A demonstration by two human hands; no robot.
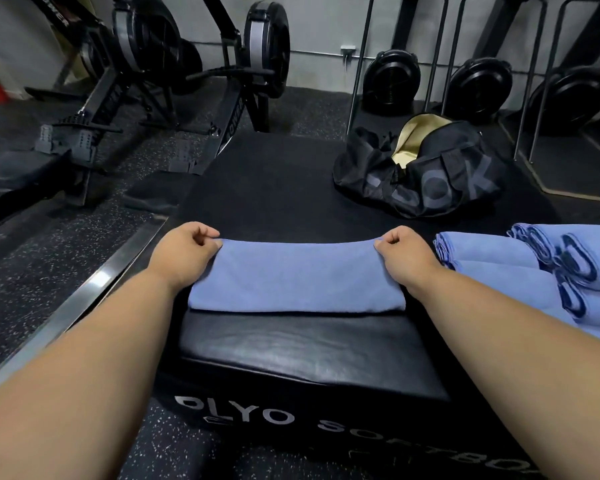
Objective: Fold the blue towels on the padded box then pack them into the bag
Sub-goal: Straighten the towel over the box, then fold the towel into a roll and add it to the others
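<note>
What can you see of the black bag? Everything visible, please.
The black bag is a soft duffel of thin, slack fabric, slumped on the far right part of the padded box. Large grey letters run along its side, partly creased. Its top gapes open, showing a pale cream lining; nothing can be seen inside. Straps lie loose on its left end. Neither hand touches it, and it sits apart from the folded towels.

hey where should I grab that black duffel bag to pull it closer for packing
Probably the near rim of the opening, reaching forward and to the right over the padded box. The black bag lies slumped with its zip gaping, pale lining showing, so that edge is exposed; no clear handle is visible.
</note>
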